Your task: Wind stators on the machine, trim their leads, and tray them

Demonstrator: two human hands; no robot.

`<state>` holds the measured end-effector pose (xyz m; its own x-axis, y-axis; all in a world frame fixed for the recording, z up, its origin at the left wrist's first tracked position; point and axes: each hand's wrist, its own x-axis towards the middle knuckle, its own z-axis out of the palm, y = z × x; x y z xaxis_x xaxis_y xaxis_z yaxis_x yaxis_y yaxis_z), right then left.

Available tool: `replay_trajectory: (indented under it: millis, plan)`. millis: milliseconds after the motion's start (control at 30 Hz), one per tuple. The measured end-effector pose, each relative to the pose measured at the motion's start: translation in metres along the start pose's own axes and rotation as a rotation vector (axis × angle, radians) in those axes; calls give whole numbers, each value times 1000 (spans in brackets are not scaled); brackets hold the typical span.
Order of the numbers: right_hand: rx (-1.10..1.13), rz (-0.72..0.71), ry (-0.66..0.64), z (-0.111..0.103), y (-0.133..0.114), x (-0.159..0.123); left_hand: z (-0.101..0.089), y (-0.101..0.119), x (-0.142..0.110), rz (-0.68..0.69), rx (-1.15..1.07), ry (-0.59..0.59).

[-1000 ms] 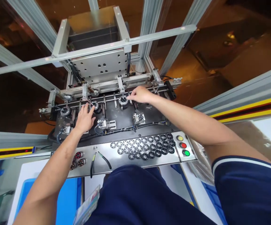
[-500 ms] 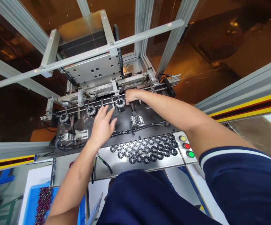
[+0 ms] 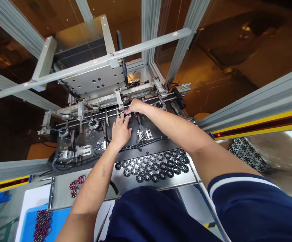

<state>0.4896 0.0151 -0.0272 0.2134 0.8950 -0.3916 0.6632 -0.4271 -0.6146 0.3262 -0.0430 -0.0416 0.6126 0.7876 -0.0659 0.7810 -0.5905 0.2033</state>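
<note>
My left hand [image 3: 121,131] reaches over the black machine bed with its fingers stretched out. Its fingertips lie at the near side of a round slotted metal part [image 3: 129,117] in the middle station, which they partly cover. From the right, my right hand [image 3: 136,106] comes in with its fingers bent down and closed at the top of that same part; what they grip is hidden. Similar round parts sit at other stations: one [image 3: 94,124] left of my left hand, one [image 3: 64,132] at the far left, one [image 3: 160,105] beyond my right forearm.
Several black slotted round parts [image 3: 155,166] lie in rows on the steel ledge [image 3: 99,194]. Red-wound parts [image 3: 80,179] lie at its left. A blue tray [image 3: 30,223] holds more. A metal bar [image 3: 146,46] crosses above; yellow-edged strips [image 3: 262,129] flank the opening.
My left hand has moved right, onto the middle round part. The fingers of my right hand have shifted from beside that part to its top. The view has shifted slightly, uncovering red-wound parts.
</note>
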Motion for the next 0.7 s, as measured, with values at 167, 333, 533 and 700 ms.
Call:
replay_trajectory:
  millis: [167,333,533,700]
  plan:
    - [24,-27,23,4,-4,-6,-2,2,2,-6,27,-31]
    - [-57,-96,99,-11,-4,-42,-15,-1,-6,38,15,-27]
    - [-227,-60,234,-73,58,-110,-40,14,17,316,-107,35]
    - [-367,117,308,-97,92,-99,-23,61,70,503,-51,-127]
